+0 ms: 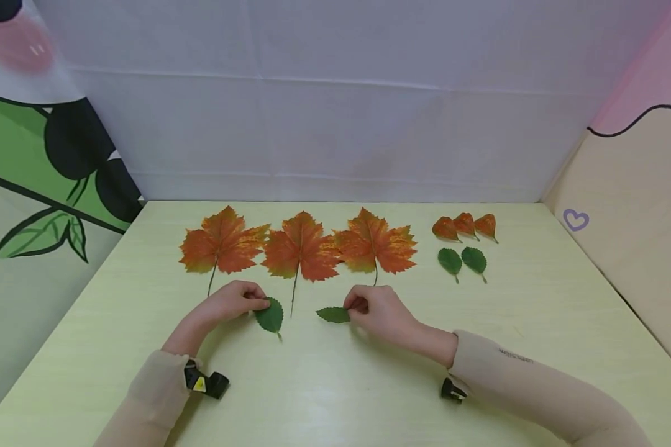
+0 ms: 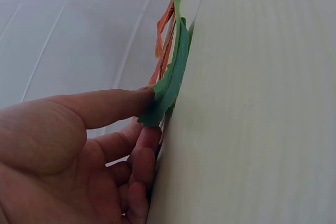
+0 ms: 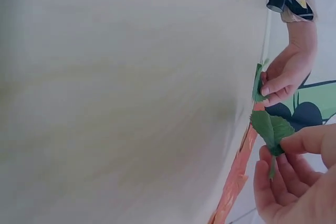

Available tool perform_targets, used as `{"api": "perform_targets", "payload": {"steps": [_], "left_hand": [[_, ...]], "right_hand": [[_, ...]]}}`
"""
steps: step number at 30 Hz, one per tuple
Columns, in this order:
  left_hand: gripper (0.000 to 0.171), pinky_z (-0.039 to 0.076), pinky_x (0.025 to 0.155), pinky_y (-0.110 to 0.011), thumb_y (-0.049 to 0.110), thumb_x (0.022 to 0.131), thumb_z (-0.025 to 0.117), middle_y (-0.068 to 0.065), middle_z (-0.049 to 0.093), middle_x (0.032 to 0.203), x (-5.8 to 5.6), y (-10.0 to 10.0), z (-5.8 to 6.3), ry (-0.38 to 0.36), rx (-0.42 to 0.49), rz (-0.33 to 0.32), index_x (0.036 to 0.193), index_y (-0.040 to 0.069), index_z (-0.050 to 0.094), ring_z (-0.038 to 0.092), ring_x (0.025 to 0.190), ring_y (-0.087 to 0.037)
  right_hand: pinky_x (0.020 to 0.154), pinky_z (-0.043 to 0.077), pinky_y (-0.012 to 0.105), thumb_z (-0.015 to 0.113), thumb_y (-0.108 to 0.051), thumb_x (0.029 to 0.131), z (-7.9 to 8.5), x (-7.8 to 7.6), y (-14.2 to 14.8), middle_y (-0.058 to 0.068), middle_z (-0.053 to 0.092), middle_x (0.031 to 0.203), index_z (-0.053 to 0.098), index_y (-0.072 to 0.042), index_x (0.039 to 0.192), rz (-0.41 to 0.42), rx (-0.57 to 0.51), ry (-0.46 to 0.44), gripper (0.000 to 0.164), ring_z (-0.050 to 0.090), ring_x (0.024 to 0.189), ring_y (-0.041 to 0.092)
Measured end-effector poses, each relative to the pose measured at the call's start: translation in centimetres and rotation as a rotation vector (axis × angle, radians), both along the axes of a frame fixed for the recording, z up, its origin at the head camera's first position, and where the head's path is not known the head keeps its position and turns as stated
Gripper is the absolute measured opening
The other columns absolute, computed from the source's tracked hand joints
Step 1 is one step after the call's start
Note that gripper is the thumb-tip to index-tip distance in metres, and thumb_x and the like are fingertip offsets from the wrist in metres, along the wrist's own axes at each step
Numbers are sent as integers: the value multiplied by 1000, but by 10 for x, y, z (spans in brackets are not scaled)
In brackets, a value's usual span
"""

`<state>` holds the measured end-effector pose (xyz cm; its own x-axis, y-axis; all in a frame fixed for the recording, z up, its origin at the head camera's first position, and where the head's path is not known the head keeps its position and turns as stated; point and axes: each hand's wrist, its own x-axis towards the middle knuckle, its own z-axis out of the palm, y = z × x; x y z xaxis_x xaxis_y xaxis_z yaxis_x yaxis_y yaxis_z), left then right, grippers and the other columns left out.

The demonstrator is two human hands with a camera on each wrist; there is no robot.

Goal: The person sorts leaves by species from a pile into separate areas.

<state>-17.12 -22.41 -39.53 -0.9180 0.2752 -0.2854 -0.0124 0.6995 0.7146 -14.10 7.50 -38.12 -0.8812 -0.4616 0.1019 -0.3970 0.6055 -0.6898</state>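
Note:
My left hand [image 1: 237, 302] pinches a small green leaf [image 1: 271, 315] by its edge between thumb and fingers, its short stem pointing toward me. In the left wrist view that leaf [image 2: 170, 85] appears almost edge-on, close over the tabletop. A second green leaf [image 1: 333, 315] is pinched by my right hand [image 1: 383, 315], lying sideways with its tip toward the left hand. The right wrist view shows this leaf [image 3: 270, 128] folded along its midrib, thumb and fingers at its stem end. Both hands are just in front of three large orange maple-like leaves [image 1: 301, 245].
At the back right, three small orange leaves [image 1: 465, 225] lie in an overlapping row above two green leaves [image 1: 462, 262]. A pale wall [image 1: 335, 136] rises behind the table [image 1: 324, 397]. Printed panels [image 1: 637, 248] stand at both sides.

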Motion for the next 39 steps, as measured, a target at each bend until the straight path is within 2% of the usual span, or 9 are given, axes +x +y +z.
{"api": "perform_targets", "payload": {"steps": [13,18,26,39], "left_hand": [[18,34,61,-28,20,86,62,-2,51,77,0,1,2,-5,3,-2,89,3,62,42,71,-16],[18,35,61,-28,20,86,62,-2,51,77,0,1,2,-8,4,-1,89,3,62,42,71,-16],[18,34,62,-29,21,86,62,-2,50,78,1,1,3,-4,7,-3,88,3,61,42,73,-17],[17,35,62,-28,19,86,61,-1,51,77,2,0,3,11,13,-8,89,2,62,42,71,-16]], "right_hand": [[68,47,21,59,1,79,6,1,36,-3,65,81,65,-10,89,-71,-19,23,16,58,73,7],[67,47,22,59,-2,80,7,1,55,-3,66,82,67,-11,93,-129,-23,0,18,58,73,8],[66,47,25,62,-9,82,10,-4,83,-3,67,82,68,-13,91,-190,-20,-10,11,60,74,9],[64,46,22,63,-9,84,2,-22,129,4,66,85,65,-8,95,-304,-25,80,11,60,75,15]]}}
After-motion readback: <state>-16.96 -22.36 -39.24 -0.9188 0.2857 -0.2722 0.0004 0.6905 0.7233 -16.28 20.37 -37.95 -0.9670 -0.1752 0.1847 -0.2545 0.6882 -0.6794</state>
